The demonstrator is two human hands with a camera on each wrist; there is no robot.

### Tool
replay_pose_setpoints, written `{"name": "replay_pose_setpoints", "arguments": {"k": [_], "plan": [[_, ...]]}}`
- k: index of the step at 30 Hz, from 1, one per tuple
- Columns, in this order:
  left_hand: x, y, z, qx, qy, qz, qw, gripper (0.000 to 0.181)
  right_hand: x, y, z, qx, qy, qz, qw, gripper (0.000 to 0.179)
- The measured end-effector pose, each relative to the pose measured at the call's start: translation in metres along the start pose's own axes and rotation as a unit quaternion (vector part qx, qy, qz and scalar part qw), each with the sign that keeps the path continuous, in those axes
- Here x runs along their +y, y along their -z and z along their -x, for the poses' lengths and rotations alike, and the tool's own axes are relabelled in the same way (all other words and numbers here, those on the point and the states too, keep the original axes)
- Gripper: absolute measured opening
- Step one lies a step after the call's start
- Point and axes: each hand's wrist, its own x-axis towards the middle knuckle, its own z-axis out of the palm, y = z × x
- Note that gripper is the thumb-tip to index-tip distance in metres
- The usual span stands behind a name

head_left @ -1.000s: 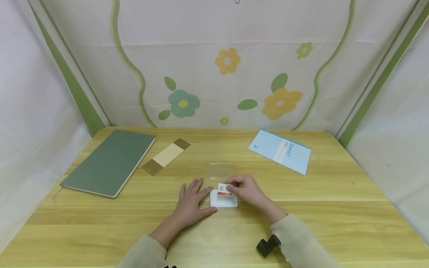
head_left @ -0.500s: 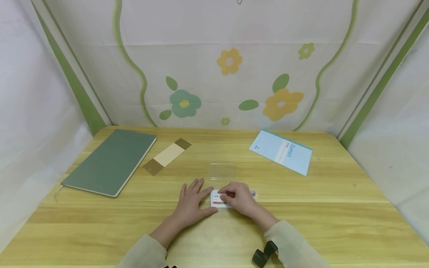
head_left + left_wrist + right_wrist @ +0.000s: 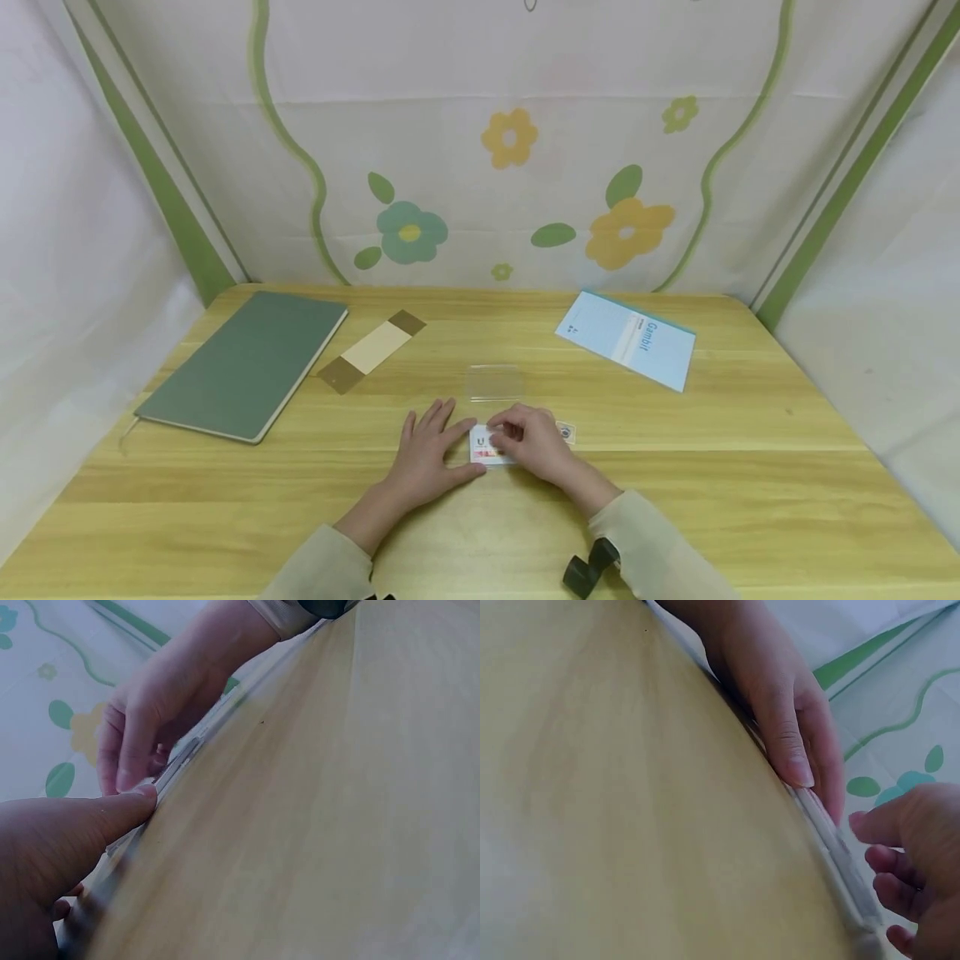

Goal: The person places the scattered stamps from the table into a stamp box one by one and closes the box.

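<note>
A small clear plastic case point(image 3: 480, 464) lies on the table at the centre of the head view. In it sits a small white card point(image 3: 480, 444) with a dark U and a red band; its right part is covered. My left hand point(image 3: 426, 460) rests spread on the table, thumb and forefinger touching the case's left side. My right hand point(image 3: 534, 443) has its thumb and forefinger on the card from the right, the other fingers curled. In the right wrist view the right hand's fingertips point(image 3: 889, 889) are near the case edge point(image 3: 840, 855); their contact is unclear.
A clear plastic lid point(image 3: 495, 382) lies just beyond the case. A small stamp-like card point(image 3: 566, 432) shows beside the right hand. Farther off lie a green notebook point(image 3: 247, 367), a brown-and-cream card strip point(image 3: 372, 350) and a pale blue Gambit pad point(image 3: 628, 340).
My right hand has lowered the printed card from above the case into it and shifted slightly left. The stamp-like card came into sight beside that hand. My left hand has stayed put.
</note>
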Motion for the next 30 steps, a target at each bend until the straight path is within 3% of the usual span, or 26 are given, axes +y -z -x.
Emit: {"name": "replay_pose_setpoints", "arguments": {"k": [7,14,22,30], "plan": [[-0.001,-0.002,0.001,0.002,0.006,0.006,1.0000,0.062,-0.005,0.038,0.004,0.014,-0.059,-0.064,0.9961,0.018],[0.000,-0.001,0.002,0.001,0.002,0.006,1.0000,0.062,0.017,0.066,0.021,0.017,-0.118,-0.065,0.9908,0.026],[-0.001,-0.001,0.001,-0.003,0.003,0.002,1.0000,0.062,0.040,0.069,0.035,0.009,-0.159,-0.044,0.9863,0.025],[-0.001,-0.002,0.001,0.004,0.002,0.000,1.0000,0.062,0.049,0.060,0.039,0.035,-0.182,-0.008,0.9826,0.016]]}}
